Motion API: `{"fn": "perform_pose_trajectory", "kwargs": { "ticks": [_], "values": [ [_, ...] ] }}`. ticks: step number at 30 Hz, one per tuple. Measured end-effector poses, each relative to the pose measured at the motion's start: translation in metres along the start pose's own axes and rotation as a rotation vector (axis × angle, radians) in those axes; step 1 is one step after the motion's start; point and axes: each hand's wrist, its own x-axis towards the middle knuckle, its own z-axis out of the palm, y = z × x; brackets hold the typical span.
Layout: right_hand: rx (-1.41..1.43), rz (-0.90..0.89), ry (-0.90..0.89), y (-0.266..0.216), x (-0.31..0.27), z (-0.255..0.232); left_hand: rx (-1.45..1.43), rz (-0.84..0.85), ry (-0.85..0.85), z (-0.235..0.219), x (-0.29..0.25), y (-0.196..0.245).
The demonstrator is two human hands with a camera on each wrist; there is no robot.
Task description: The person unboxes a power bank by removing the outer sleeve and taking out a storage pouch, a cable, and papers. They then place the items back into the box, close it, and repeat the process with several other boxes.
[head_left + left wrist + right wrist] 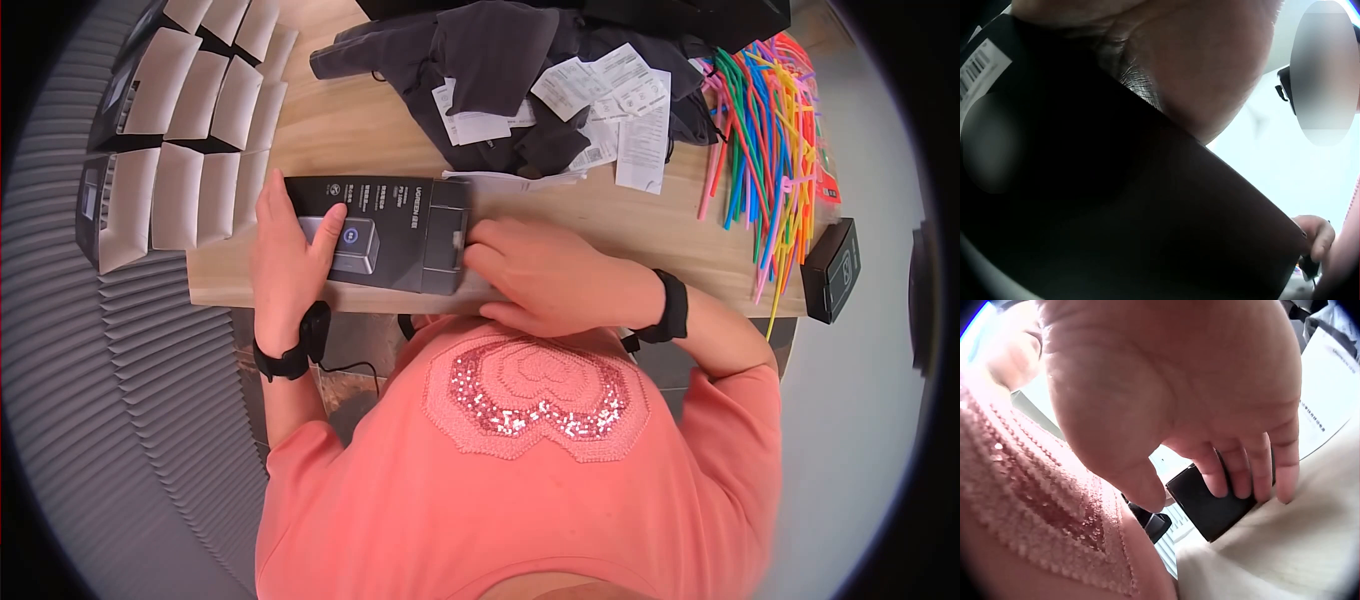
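Note:
A black printed box point(400, 235) lies near the table's front edge in the head view, a grey device pictured on its face. My left hand point(288, 265) grips its left end, thumb on the upper face. At the right end, the fingers of my right hand point(540, 270) touch the end panel. The left wrist view has my left palm point(1191, 56) against the dark box point(1129, 187), with part of my right hand point(1317, 237) beyond it. In the right wrist view my right hand point(1179, 387) has extended fingers at the box end point(1207, 509), thumb apart.
Open-topped boxes point(178, 195) stand in rows at the left. Behind lie dark cloth bags point(490, 60) with paper slips point(643, 140). Colourful straws point(770, 150) are heaped at the right, and a small black box point(832, 270) stands at the right edge.

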Motion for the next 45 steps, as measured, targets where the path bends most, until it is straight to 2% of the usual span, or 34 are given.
{"fn": "perform_pose_trajectory", "kwargs": {
  "ticks": [5,9,11,12,14,18,21,23,26,28,30,34,35,37,40,42,45],
  "values": [
    [-0.122,-0.104,0.01,0.002,0.016,0.013,0.046,0.034,0.002,0.002,0.001,0.0],
    [-0.094,-0.061,-0.069,-0.007,0.01,0.0,0.023,0.044,0.011,0.001,0.001,0.008],
    [-0.327,-0.03,0.173,-0.016,0.007,-0.013,0.055,0.06,0.033,0.005,0.002,0.008],
    [-0.342,-0.032,0.181,-0.013,0.007,-0.017,0.052,0.069,0.047,0.006,0.002,0.008],
    [-0.681,0.095,0.347,-0.003,0.007,-0.02,0.051,0.066,0.062,0.008,0.002,0.007],
    [-0.713,0.069,0.281,0.017,0.0,-0.025,0.016,0.059,0.063,0.009,0.003,0.005],
    [-0.755,0.057,0.366,0.001,0.0,-0.048,0.01,0.02,0.038,0.007,0.002,0.009],
    [-0.848,0.071,0.534,-0.009,0.0,-0.071,0.005,0.028,0.031,0.008,0.0,0.006],
    [-1.034,0.136,0.652,0.012,0.003,-0.101,-0.014,0.025,0.021,0.008,0.001,0.006],
    [-1.056,0.21,0.68,0.019,0.003,-0.107,-0.023,0.003,0.008,0.004,0.001,0.011],
    [-0.896,0.23,0.604,0.012,0.004,-0.096,-0.037,0.029,0.018,0.004,0.002,0.011],
    [-0.496,-0.052,0.313,-0.007,0.013,-0.051,-0.006,0.044,-0.001,0.004,0.005,0.014],
    [-0.495,-0.052,0.315,-0.008,0.015,-0.038,-0.004,0.046,-0.001,0.004,0.006,0.016],
    [-0.601,-0.211,0.387,-0.005,0.021,-0.013,0.044,0.074,-0.006,0.004,0.007,0.023],
    [-0.674,-0.206,0.381,0.001,0.032,0.009,0.03,0.116,-0.014,0.003,0.01,0.028],
    [-0.67,-0.206,0.376,0.002,0.035,0.01,0.016,0.1,-0.009,0.004,0.012,0.031],
    [-0.665,-0.207,0.352,0.001,0.039,0.009,0.051,0.166,0.043,0.011,0.012,0.022]
  ]
}}
